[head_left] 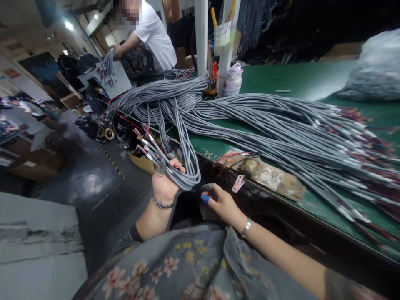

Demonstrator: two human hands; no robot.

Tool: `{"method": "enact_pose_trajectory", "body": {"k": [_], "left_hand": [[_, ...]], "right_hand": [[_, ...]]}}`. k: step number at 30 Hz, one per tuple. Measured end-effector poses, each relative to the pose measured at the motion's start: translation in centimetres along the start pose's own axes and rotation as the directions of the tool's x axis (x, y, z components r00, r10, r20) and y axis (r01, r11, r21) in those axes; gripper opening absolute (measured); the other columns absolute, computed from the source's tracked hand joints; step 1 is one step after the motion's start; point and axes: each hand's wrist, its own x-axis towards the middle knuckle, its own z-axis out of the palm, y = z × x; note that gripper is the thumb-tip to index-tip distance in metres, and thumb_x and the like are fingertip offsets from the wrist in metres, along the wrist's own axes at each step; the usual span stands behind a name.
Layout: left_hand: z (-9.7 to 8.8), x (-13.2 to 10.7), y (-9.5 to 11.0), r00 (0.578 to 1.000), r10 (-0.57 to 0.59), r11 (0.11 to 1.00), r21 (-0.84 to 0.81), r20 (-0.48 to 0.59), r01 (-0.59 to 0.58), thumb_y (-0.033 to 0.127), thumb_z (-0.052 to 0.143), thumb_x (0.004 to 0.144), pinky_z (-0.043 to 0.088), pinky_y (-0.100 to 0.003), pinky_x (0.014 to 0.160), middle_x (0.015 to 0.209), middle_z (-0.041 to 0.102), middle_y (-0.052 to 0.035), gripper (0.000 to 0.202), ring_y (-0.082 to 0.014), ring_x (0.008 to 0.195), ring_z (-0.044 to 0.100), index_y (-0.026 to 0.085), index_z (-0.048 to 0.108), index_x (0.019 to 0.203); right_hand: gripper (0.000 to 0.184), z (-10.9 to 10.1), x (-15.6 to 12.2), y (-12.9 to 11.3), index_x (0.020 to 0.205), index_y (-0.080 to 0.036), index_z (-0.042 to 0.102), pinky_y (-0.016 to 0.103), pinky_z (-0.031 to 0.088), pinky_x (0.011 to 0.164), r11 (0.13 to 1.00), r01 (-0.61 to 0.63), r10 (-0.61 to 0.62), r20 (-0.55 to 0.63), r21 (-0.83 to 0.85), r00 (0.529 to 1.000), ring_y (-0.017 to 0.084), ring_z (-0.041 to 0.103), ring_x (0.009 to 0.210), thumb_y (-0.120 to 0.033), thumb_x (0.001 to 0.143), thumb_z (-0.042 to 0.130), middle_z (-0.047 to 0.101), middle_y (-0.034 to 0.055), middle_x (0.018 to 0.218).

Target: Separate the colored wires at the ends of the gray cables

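My left hand (pixel 167 182) is closed around several grey cables (pixel 187 166), just off the bench's front edge. Their stripped ends, with white sleeves and coloured wires (pixel 144 143), stick out up and to the left of my fingers. From my grip the cables loop back up onto the bench. Dark covers sit on some of my left fingertips. Apart from the cables, my right hand (pixel 223 203) hangs near the bench edge with thumb and fingers bent toward each other. A blue cover wraps one fingertip. Whether anything small is between those fingers, I cannot tell.
Long grey cable bundles (pixel 250 114) spread over the green bench (pixel 259 81). A taped block (pixel 268 175) and a pink clip (pixel 238 183) lie at its front edge. Behind stand a post (pixel 201 37) and a lidded jar (pixel 233 79). A co-worker (pixel 156 37) handles cables at the far left.
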Motion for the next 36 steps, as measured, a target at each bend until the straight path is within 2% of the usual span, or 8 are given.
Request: {"method": "enact_pose_trajectory", "body": {"k": [5, 9, 14, 20, 26, 30, 32, 36], "left_hand": [[0.0, -0.1, 0.3, 0.999, 0.029, 0.999, 0.036, -0.029, -0.028, 0.029, 0.053, 0.088, 0.048, -0.022, 0.065, 0.067, 0.046, 0.0031, 0.015, -0.0076, 0.062, 0.053, 0.018, 0.059, 0.08], [-1.2, -1.0, -0.7, 0.998, 0.011, 0.993, 0.116, 0.059, -0.018, 0.033, 0.066, 0.078, 0.048, -0.024, 0.063, 0.064, 0.048, 0.0037, 0.015, -0.0085, 0.059, 0.053, 0.019, 0.062, 0.08], [-3.4, -1.8, -3.8, 0.987, -0.1, 0.899, 0.437, 0.123, 0.037, 0.049, 0.077, 0.061, 0.049, -0.033, 0.064, 0.056, 0.055, 0.0003, 0.037, -0.016, 0.059, 0.058, 0.016, 0.062, 0.067], [-5.5, -1.3, -6.2, 0.951, -0.223, 0.767, 0.641, 0.215, 0.035, 0.057, 0.075, 0.062, 0.047, -0.032, 0.07, 0.06, 0.063, -0.0062, 0.045, -0.021, 0.071, 0.062, 0.014, 0.067, 0.061], [-5.3, -1.2, -6.5, 0.891, -0.377, 0.682, 0.726, 0.255, 0.081, 0.056, 0.077, 0.061, 0.044, -0.027, 0.066, 0.062, 0.063, -0.0036, 0.045, -0.0148, 0.062, 0.057, 0.013, 0.068, 0.068], [-4.4, -1.4, -6.9, 0.841, -0.459, 0.664, 0.74, 0.285, 0.112, 0.056, 0.079, 0.056, 0.044, -0.026, 0.064, 0.062, 0.063, -0.0018, 0.047, -0.0133, 0.062, 0.056, 0.013, 0.067, 0.07], [-4.2, -1.2, -7.0, 0.851, -0.44, 0.672, 0.734, 0.285, 0.102, 0.055, 0.079, 0.058, 0.045, -0.025, 0.063, 0.062, 0.063, -0.0015, 0.046, -0.0123, 0.06, 0.055, 0.013, 0.066, 0.071], [-3.9, -0.7, -6.4, 0.953, -0.221, 0.768, 0.639, 0.206, 0.04, 0.057, 0.074, 0.065, 0.042, -0.023, 0.051, 0.052, 0.058, 0.0015, 0.044, -0.0094, 0.046, 0.051, 0.014, 0.062, 0.071]], "right_hand": [[0.02, 0.9, 1.3, -0.3, 0.089, -0.021, 0.056, 0.024, 0.051, 0.054, 0.88, -0.228, 0.239, 0.026, 0.418, 0.971, 0.013, 0.065, 0.068, -0.028, 0.071, 0.063, 0.069, 0.0053, 0.09], [0.018, 0.9, 1.4, -0.4, 0.09, -0.022, 0.058, 0.023, 0.051, 0.052, 0.827, -0.27, 0.272, 0.069, 0.493, 0.96, 0.013, 0.064, 0.066, -0.027, 0.073, 0.063, 0.069, 0.0061, 0.09], [0.014, 0.4, 0.6, 0.6, 0.075, -0.02, 0.056, 0.023, 0.045, 0.047, 0.952, -0.215, 0.193, 0.121, 0.216, 0.974, 0.012, 0.056, 0.052, -0.032, 0.071, 0.064, 0.06, -0.0018, 0.062], [0.016, -1.5, -1.1, -0.8, 0.073, -0.021, 0.06, 0.03, 0.049, 0.063, 0.935, 0.21, -0.193, 0.088, -0.286, 0.977, 0.017, 0.061, 0.065, -0.03, 0.08, 0.05, 0.067, 0.0021, 0.071], [0.016, -2.7, -2.6, -2.7, 0.09, -0.022, 0.059, 0.028, 0.048, 0.058, 0.879, 0.299, -0.351, -0.079, -0.372, 0.933, 0.017, 0.062, 0.059, -0.032, 0.087, 0.046, 0.069, 0.002, 0.069], [0.02, -3.0, -2.8, -3.1, 0.077, -0.023, 0.056, 0.025, 0.046, 0.051, 0.87, 0.333, -0.392, -0.1, -0.362, 0.915, 0.015, 0.056, 0.052, -0.037, 0.087, 0.047, 0.063, 0.0002, 0.06], [0.023, -3.2, -2.9, -3.3, 0.073, -0.022, 0.056, 0.025, 0.046, 0.052, 0.862, 0.344, -0.405, -0.098, -0.371, 0.909, 0.015, 0.056, 0.053, -0.038, 0.088, 0.046, 0.062, 0.0011, 0.061], [0.023, -3.7, -3.4, -3.0, 0.076, -0.021, 0.059, 0.026, 0.047, 0.057, 0.831, 0.4, -0.425, 0.02, -0.386, 0.905, 0.015, 0.057, 0.057, -0.035, 0.089, 0.045, 0.064, 0.0029, 0.067]]}}
